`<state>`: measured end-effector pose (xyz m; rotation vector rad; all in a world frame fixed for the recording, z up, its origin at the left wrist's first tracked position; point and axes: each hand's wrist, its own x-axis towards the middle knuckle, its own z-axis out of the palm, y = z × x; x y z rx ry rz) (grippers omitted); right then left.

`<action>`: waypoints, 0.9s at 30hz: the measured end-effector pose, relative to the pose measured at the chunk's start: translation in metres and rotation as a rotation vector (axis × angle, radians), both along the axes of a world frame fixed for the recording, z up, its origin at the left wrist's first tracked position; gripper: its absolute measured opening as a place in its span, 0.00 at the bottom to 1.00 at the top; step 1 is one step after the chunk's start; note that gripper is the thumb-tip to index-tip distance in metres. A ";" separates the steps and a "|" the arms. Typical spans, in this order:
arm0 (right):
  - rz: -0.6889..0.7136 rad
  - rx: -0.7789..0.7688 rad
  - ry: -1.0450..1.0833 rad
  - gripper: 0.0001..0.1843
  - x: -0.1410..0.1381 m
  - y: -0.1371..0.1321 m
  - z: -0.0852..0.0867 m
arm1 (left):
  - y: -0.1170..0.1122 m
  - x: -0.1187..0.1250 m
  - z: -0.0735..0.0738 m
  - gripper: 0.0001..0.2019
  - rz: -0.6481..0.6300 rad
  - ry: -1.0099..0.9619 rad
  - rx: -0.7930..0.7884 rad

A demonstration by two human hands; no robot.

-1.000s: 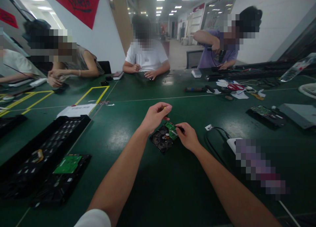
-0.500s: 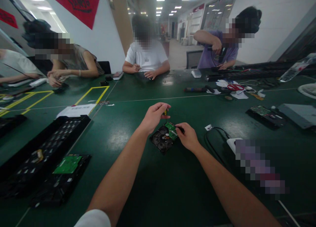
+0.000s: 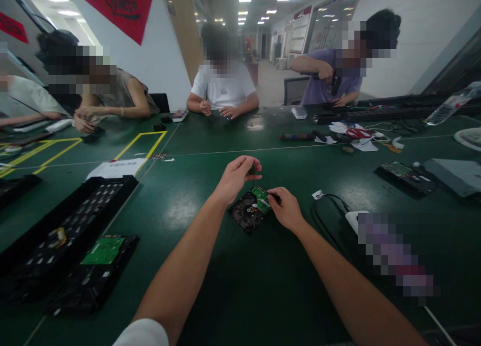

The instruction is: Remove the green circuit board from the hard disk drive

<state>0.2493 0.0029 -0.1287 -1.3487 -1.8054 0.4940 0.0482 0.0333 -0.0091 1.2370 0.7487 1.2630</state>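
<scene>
A black hard drive [image 3: 246, 213] with a green circuit board [image 3: 260, 198] on its upper right part lies on the green table in front of me. My left hand [image 3: 237, 178] is closed around the handle of a small screwdriver [image 3: 252, 171], mostly hidden by the fingers. Its thin shaft points down at the far edge of the drive; whether the tip sits in a screw is too small to tell. From the right, my right hand [image 3: 287, 208] pinches the drive's edge by the board.
At left lie a long black tray [image 3: 71, 220] and another drive with a green board [image 3: 103, 250]. On the right are a third drive [image 3: 406, 178], a grey metal box [image 3: 453, 175], a cable [image 3: 326, 225] and a white power strip [image 3: 352, 218]. Several people sit opposite.
The screwdriver's handle has turned slightly in my left fingers, its yellow part no longer showing. My right hand and the drive stay put. Across the table, people's hands shift a little.
</scene>
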 end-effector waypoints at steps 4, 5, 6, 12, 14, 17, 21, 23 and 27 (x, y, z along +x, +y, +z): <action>0.008 0.017 -0.001 0.09 0.000 0.000 -0.001 | -0.001 0.002 -0.001 0.14 -0.016 0.041 0.015; 0.007 0.018 -0.002 0.09 0.000 0.000 -0.001 | -0.002 0.002 -0.001 0.14 -0.017 0.051 0.019; 0.006 0.018 -0.003 0.10 0.000 0.000 -0.001 | -0.002 0.002 -0.001 0.15 -0.019 0.058 0.021; 0.006 0.014 -0.006 0.10 0.000 0.000 0.000 | -0.003 0.002 0.000 0.15 -0.014 0.066 0.012; 0.006 0.012 -0.008 0.10 0.000 0.000 0.001 | -0.003 0.002 0.000 0.15 -0.017 0.066 0.011; 0.004 0.010 -0.008 0.10 -0.001 0.000 0.001 | -0.003 0.002 0.000 0.15 -0.023 0.065 0.013; 0.000 0.011 0.000 0.10 -0.001 -0.001 0.002 | -0.003 0.002 0.001 0.15 -0.026 0.071 0.018; 0.001 0.006 0.005 0.10 -0.001 -0.002 0.002 | -0.003 0.002 0.001 0.15 -0.026 0.074 0.018; 0.006 -0.015 0.010 0.10 -0.001 -0.002 0.003 | -0.004 0.002 0.002 0.15 -0.032 0.078 0.015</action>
